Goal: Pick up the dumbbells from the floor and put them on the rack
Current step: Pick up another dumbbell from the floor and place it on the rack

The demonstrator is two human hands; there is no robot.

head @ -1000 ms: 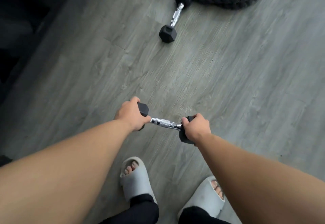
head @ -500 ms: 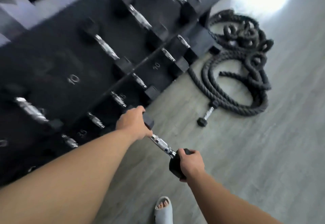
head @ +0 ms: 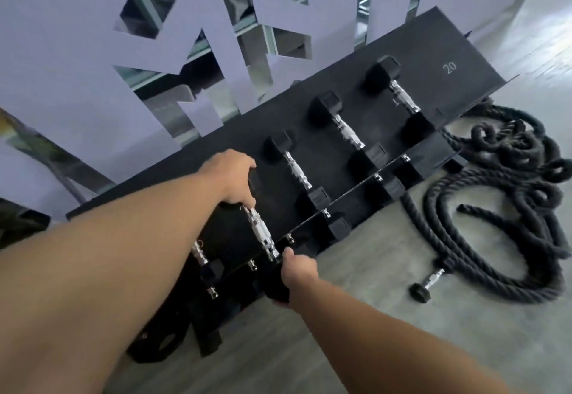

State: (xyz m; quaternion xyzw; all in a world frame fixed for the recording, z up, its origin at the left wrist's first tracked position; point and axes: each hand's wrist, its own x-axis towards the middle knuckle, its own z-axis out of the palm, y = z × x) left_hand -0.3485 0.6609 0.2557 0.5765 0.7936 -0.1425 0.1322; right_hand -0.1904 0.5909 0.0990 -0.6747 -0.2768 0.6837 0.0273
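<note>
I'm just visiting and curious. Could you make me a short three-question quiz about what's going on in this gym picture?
1. True or false: the held dumbbell is gripped by its chrome handle.
2. Where does the small dumbbell lie? A) on the rack B) on the floor beside the rope C) on a bench
3. Fill in: the number printed on the top shelf is ___.

Key
1. False: the left hand and right hand each hold a black end.
2. B
3. 20
</note>
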